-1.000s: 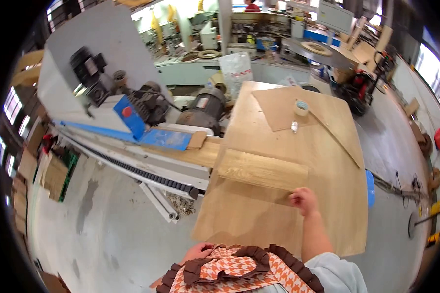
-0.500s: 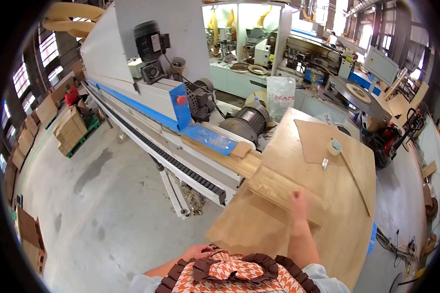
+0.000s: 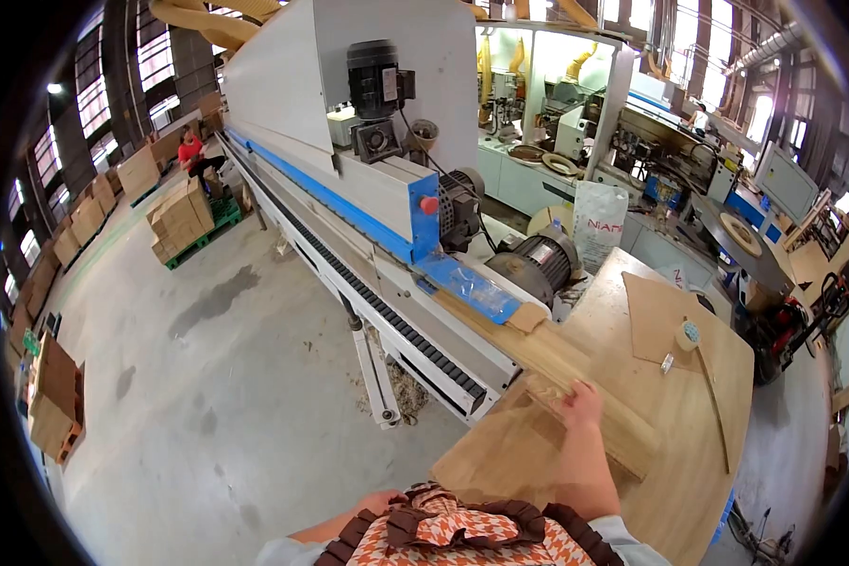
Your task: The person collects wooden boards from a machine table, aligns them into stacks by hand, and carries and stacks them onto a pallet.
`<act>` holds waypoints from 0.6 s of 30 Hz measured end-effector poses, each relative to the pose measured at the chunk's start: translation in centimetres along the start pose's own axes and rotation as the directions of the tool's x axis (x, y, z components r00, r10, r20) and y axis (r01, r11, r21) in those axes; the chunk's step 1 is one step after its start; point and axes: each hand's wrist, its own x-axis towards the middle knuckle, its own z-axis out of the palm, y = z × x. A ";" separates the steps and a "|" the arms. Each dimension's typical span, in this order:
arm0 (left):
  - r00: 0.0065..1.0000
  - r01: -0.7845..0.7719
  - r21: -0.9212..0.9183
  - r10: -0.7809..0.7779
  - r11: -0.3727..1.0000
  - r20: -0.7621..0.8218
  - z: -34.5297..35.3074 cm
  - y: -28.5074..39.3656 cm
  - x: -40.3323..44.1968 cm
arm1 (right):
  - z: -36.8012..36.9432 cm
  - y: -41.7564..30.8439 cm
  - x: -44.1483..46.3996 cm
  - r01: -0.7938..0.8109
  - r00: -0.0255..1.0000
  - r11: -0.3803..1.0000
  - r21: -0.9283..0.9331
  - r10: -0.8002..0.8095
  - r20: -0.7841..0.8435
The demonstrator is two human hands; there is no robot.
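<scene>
A long wooden board (image 3: 608, 407) reaches from the end of the machine onto the wood-topped table. My right hand (image 3: 582, 407) is at the board's near edge, its fingers curled against it. A second wooden piece (image 3: 545, 394) shows partly beneath the board, by my fingers. Close to my waist, my left hand (image 3: 379, 502) rests against the checked apron (image 3: 453, 528); the ruffle hides its fingers.
The edge-banding-like machine (image 3: 349, 198) runs away to the left, with a toothed track (image 3: 387, 325). On the table (image 3: 698, 424) lie a brown sheet (image 3: 656, 316), a tape roll (image 3: 688, 335) and a thin strip (image 3: 713, 396). A person in red (image 3: 191, 151) sits near stacked boxes (image 3: 179, 219).
My view has turned left, so the scene has shifted right. My right hand has moved from over the board to its near edge. My left hand stays at my waist.
</scene>
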 end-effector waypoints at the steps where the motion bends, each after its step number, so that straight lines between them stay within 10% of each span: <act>1: 1.000 0.021 -0.113 -0.021 0.993 0.002 -0.3 0.9 0.0 | -1.9 -1.3 -1.0 0.032 0.998 0.999 -0.026 -0.033 -0.056; 5: 0.986 0.168 -0.045 -0.168 0.985 0.006 -1.4 4.3 2.2 | -13.8 -4.3 -1.9 0.189 0.953 0.978 -0.084 -0.203 -0.226; 11: 0.996 -0.044 -0.042 0.040 0.998 -0.082 -0.8 9.0 7.1 | -19.2 -6.0 -7.1 0.160 0.865 0.979 -0.128 -0.201 -0.460; 14: 0.996 -0.054 -0.132 0.044 0.990 -0.077 -0.3 12.5 9.4 | -22.9 -4.9 -6.7 0.078 0.821 0.840 -0.537 -0.360 -0.443; 18: 0.943 -0.294 0.197 0.317 0.935 -0.101 0.1 18.1 12.1 | -26.3 -4.5 -5.7 0.088 0.799 0.622 -0.778 -0.510 -0.318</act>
